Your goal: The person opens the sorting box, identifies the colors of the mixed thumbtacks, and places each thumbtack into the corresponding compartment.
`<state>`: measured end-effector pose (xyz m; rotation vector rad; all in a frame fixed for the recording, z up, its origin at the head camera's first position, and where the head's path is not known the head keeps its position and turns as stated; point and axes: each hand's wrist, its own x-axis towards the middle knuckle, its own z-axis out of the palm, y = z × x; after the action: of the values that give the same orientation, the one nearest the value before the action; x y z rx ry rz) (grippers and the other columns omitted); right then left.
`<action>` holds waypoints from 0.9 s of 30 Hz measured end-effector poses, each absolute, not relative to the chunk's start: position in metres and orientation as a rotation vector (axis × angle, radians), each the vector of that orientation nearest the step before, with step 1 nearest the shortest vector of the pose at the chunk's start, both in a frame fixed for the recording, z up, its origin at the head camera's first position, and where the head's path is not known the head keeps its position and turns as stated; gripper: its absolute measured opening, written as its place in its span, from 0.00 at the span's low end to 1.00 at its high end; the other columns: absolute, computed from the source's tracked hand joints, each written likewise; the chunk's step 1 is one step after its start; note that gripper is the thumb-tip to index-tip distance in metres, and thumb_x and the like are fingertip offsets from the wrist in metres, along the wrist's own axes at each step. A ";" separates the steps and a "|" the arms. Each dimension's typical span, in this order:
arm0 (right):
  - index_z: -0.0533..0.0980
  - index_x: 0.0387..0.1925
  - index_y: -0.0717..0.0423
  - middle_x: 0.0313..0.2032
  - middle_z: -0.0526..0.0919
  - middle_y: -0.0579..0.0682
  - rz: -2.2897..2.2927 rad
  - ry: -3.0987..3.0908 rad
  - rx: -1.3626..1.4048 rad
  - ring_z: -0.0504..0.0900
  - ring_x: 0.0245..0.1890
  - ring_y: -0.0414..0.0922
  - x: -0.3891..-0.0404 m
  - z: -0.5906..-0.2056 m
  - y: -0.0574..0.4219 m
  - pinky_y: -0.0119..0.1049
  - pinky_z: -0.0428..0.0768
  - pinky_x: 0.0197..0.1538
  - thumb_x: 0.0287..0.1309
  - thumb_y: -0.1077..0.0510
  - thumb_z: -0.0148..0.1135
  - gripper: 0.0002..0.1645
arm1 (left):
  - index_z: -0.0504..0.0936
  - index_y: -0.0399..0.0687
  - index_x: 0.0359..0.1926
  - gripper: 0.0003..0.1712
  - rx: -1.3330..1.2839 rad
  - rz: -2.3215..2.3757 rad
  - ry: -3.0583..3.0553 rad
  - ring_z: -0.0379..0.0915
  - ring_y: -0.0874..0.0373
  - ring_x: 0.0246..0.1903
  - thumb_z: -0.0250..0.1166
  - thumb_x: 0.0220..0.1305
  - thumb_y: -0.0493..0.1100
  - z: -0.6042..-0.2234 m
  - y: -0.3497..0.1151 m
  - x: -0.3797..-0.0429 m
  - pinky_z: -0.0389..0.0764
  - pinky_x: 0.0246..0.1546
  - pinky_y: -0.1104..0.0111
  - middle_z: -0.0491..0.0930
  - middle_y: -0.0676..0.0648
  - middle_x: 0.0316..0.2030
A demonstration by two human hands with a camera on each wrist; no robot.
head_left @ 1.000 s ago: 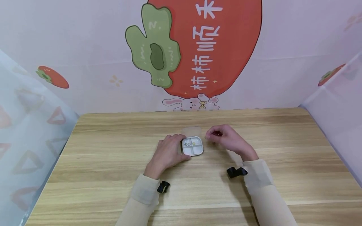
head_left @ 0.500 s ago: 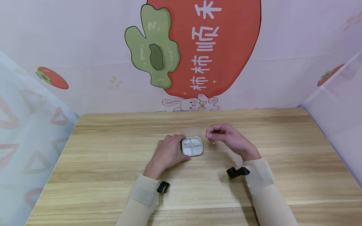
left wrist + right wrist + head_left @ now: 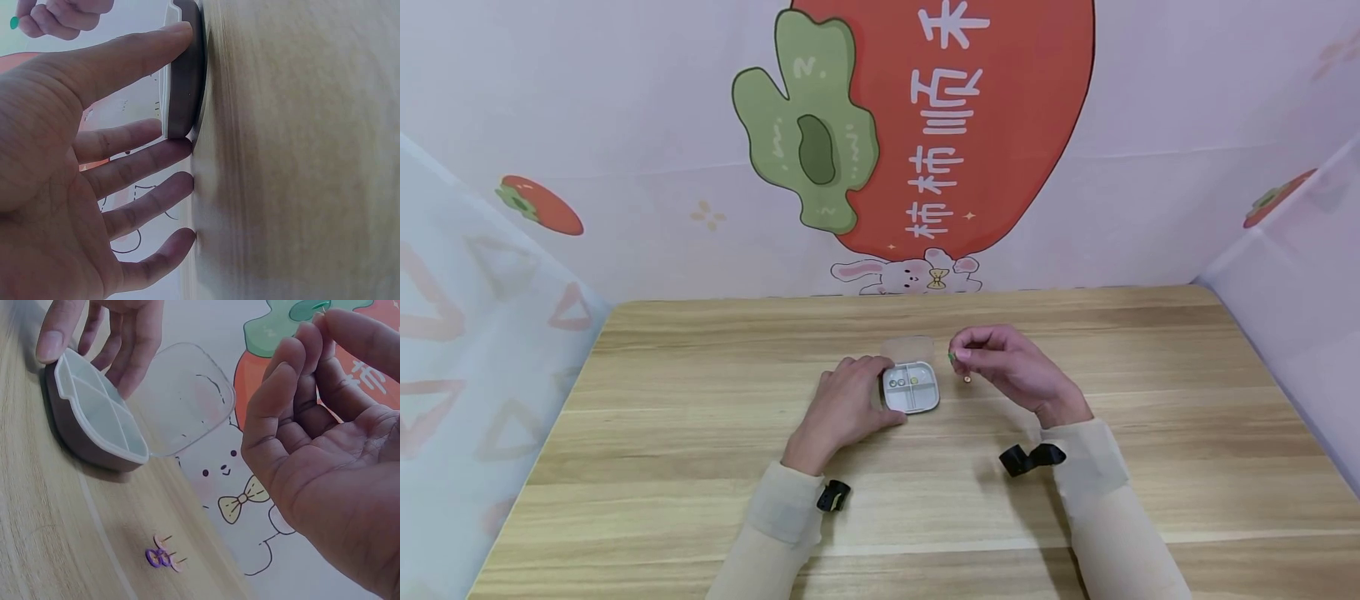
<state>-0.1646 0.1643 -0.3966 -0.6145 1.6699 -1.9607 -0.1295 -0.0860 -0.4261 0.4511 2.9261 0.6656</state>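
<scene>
My left hand (image 3: pixel 846 402) pinches a small pill box (image 3: pixel 925 398) between thumb and index finger, its other fingertips resting on the table. In the right wrist view the box shows a dark outer wall (image 3: pixel 94 447) and pale dividers. Three small round pieces (image 3: pixel 902 382), silvery and yellow, lie in its far compartments. To the box's right, my right hand (image 3: pixel 1011 367) pinches a green thumbtack (image 3: pixel 309 309) between thumb and fingertips, above the table. Below that hand several purple and pink thumbtacks (image 3: pixel 165 556) lie on the wood, pins sticking out.
The box's clear lid (image 3: pixel 187 400) is flipped open toward the back. A wooden table (image 3: pixel 685 500) spreads around both hands. Behind it hangs a printed cloth (image 3: pixel 662 242) with a big red persimmon. Black bands with camera mounts (image 3: pixel 1030 458) sit at both wrists.
My right hand has turned slightly and edged right, so the tack's green head now shows. A tack on the table has come into clearer sight. My left hand and the box stay put.
</scene>
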 end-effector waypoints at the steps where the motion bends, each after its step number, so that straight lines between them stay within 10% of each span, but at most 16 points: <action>1: 0.74 0.39 0.67 0.33 0.74 0.54 -1.966 1.660 -0.620 0.68 0.35 0.57 -0.165 -0.397 0.164 0.40 0.69 0.42 0.60 0.61 0.54 0.11 | 0.71 0.54 0.58 0.42 0.453 0.667 2.927 0.65 0.55 0.50 0.71 0.41 0.63 -0.426 -0.086 -0.129 0.64 0.46 0.58 0.73 0.54 0.54; 27: 0.78 0.40 0.65 0.38 0.79 0.55 -1.734 2.133 -0.419 0.71 0.38 0.59 -0.164 -0.407 0.144 0.48 0.71 0.43 0.54 0.53 0.63 0.19 | 0.70 0.54 0.57 0.42 0.461 0.662 2.926 0.65 0.55 0.48 0.71 0.41 0.63 -0.426 -0.086 -0.129 0.64 0.45 0.57 0.73 0.54 0.53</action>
<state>-0.1636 0.1440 -0.4067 -0.4193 2.1325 -1.7336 -0.1292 -0.0859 -0.4258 0.4605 2.9259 0.6617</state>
